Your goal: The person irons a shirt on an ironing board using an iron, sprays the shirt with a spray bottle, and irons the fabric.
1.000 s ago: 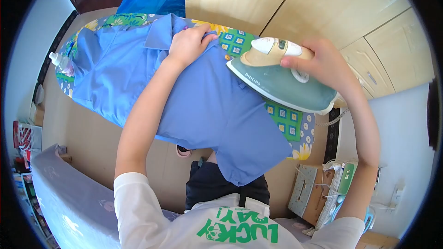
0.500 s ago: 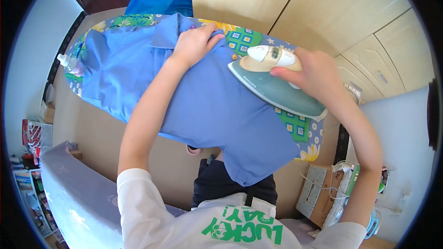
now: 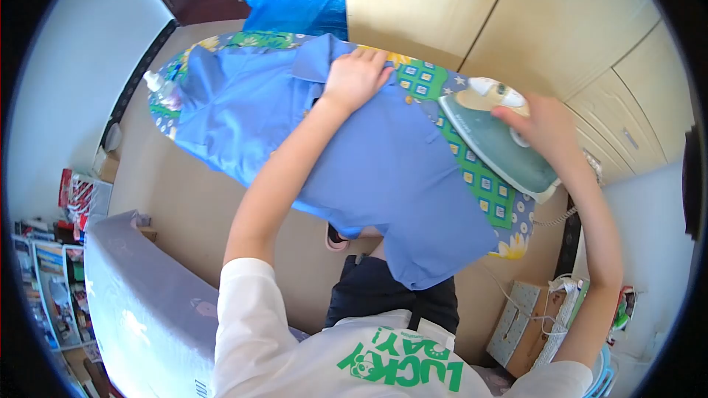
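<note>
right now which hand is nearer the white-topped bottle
Left: the left hand rests on the blue garment, apart from the white-topped bottle; the right hand holds the iron, farther off toward the opposite end of the ironing board.

White short-sleeved T-shirt; bold green print on it reads LUCKY DAY!, includes small cartoon face. Down the body from print: narrow dark strip at hem, black shorts, then dark, pink-edged shoe.
</note>
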The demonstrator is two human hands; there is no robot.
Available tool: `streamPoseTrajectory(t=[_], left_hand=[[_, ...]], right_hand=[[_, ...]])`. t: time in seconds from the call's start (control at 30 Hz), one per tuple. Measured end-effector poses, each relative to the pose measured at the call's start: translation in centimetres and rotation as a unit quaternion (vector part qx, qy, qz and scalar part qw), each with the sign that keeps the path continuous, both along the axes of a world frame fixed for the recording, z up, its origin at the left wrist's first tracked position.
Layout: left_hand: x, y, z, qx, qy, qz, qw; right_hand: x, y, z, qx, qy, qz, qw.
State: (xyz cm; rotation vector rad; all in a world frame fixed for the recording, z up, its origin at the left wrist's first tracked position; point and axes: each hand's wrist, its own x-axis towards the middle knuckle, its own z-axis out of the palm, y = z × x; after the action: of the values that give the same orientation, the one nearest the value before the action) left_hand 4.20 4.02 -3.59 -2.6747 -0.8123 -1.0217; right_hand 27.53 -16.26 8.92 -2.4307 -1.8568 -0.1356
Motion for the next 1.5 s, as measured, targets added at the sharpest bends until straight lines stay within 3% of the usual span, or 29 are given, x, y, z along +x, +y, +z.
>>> streamPoseTrajectory(t=[0.17, 0.23, 0.27, 0.33, 0.4, 0.47, 0.53, 0.57, 0.6, 0.63, 0.67, 0.73, 0.77, 0.8, 0.83, 0.87, 0.9, 1.0, 1.07, 1.13, 1.17, 1.23, 1.27, 1.3, 1.33, 1.37, 1.4, 1.43, 1.5], left_hand=[[-3.9, -0.4, 5.0, 0.046, -0.030, 0.003, 0.998], [-6.9, -0.6, 7.6, 0.032, -0.177, 0.002, 0.984], [-9.2, -0.2, 8.6, 0.099, -0.237, 0.002, 0.966], [-15.0, 0.6, 9.5, 0.168, -0.304, 0.097, 0.933], [-21.9, 3.9, 7.1, 0.213, -0.383, 0.265, 0.859], [-27.0, 6.1, 5.1, 0.134, -0.443, 0.384, 0.799], [-30.1, 7.9, 2.1, -0.003, -0.425, 0.448, 0.787], [-31.4, 8.7, 0.8, -0.004, -0.428, 0.442, 0.788], [-32.5, 9.3, -0.3, -0.106, -0.409, 0.415, 0.806], [-33.0, 9.3, -0.6, -0.208, -0.383, 0.384, 0.814], [-33.5, 9.8, -0.5, -0.210, -0.385, 0.378, 0.815], [-32.8, 10.4, -0.8, -0.102, -0.403, 0.385, 0.824], [-29.9, 7.3, 2.4, -0.118, -0.426, 0.330, 0.834], [-29.3, 7.0, 3.2, -0.093, -0.406, 0.303, 0.857], [-26.3, 4.1, 5.3, -0.150, -0.479, 0.183, 0.845], [-24.1, 2.0, 6.5, -0.207, -0.492, 0.080, 0.842], [-21.4, -1.6, 8.2, -0.279, -0.448, 0.044, 0.848], [-13.8, -11.5, 8.4, -0.469, -0.325, -0.141, 0.809], [-9.6, -15.7, 7.3, -0.361, -0.117, -0.198, 0.904], [-6.4, -18.8, 5.5, -0.494, -0.109, -0.247, 0.826], [-5.0, -20.2, 4.4, -0.527, -0.171, -0.280, 0.784], [-4.5, -20.4, 4.7, -0.574, -0.136, -0.276, 0.759], [-4.3, -20.2, 5.0, -0.576, -0.139, -0.277, 0.757], [-4.3, -19.9, 5.3, -0.447, -0.114, -0.270, 0.845], [-4.2, -19.5, 5.5, -0.306, -0.086, -0.256, 0.913], [-4.4, -18.9, 5.4, -0.306, -0.087, -0.257, 0.913], [-4.7, -18.1, 5.1, -0.244, -0.021, -0.192, 0.950], [-5.2, -17.6, 4.7, -0.179, 0.047, -0.123, 0.975], [-6.4, -16.7, 3.2, -0.168, 0.067, -0.086, 0.980]], right_hand=[[1.7, -0.4, -0.1, 0.036, -0.025, -0.017, 0.999], [1.7, -0.5, -0.4, 0.053, 0.002, 0.002, 0.999], [1.8, -0.4, -0.5, 0.065, 0.010, -0.001, 0.998], [2.1, -0.2, -1.0, 0.076, 0.004, 0.001, 0.997], [2.3, -0.5, -1.4, 0.081, -0.006, -0.009, 0.997], [2.2, -0.5, -1.4, 0.098, -0.021, 0.002, 0.995], [1.6, -0.3, -0.8, 0.073, -0.015, -0.010, 0.997], [1.4, -0.4, -0.5, 0.044, -0.009, -0.018, 0.999], [1.3, -0.7, -0.7, 0.047, -0.012, -0.024, 0.999], [1.3, -0.8, -1.2, 0.118, -0.056, 0.046, 0.990], [1.4, -1.1, -1.4, 0.188, -0.101, 0.114, 0.970], [0.9, -1.7, -0.7, 0.249, -0.146, 0.145, 0.947], [0.4, -2.1, -0.3, 0.306, -0.186, 0.180, 0.916], [-0.9, -3.0, 0.1, 0.318, -0.120, 0.203, 0.918], [-2.5, -4.2, 0.4, 0.327, -0.053, 0.223, 0.917], [-3.8, -5.2, 0.2, 0.284, 0.096, 0.245, 0.922], [-5.1, -6.0, -0.4, 0.234, 0.244, 0.258, 0.905], [-9.7, -6.0, -2.5, 0.200, 0.395, 0.313, 0.841], [-11.4, -5.4, -4.5, 0.195, 0.418, 0.328, 0.825], [-12.2, -5.2, -5.7, 0.133, 0.492, 0.363, 0.780], [-11.8, -5.4, -5.5, 0.130, 0.489, 0.362, 0.783], [-10.9, -5.9, -5.0, 0.054, 0.525, 0.363, 0.768], [-10.9, -6.0, -5.6, 0.091, 0.532, 0.352, 0.765], [-10.6, -6.2, -5.4, 0.089, 0.531, 0.349, 0.767], [-10.3, -6.5, -5.1, 0.119, 0.629, 0.274, 0.717], [-10.0, -6.6, -4.7, 0.147, 0.715, 0.196, 0.655], [-9.7, -6.1, -4.2, 0.184, 0.719, 0.187, 0.643], [-9.1, -5.6, -3.8, 0.185, 0.719, 0.187, 0.643], [-8.1, -4.7, -3.2, 0.162, 0.507, 0.217, 0.818]])
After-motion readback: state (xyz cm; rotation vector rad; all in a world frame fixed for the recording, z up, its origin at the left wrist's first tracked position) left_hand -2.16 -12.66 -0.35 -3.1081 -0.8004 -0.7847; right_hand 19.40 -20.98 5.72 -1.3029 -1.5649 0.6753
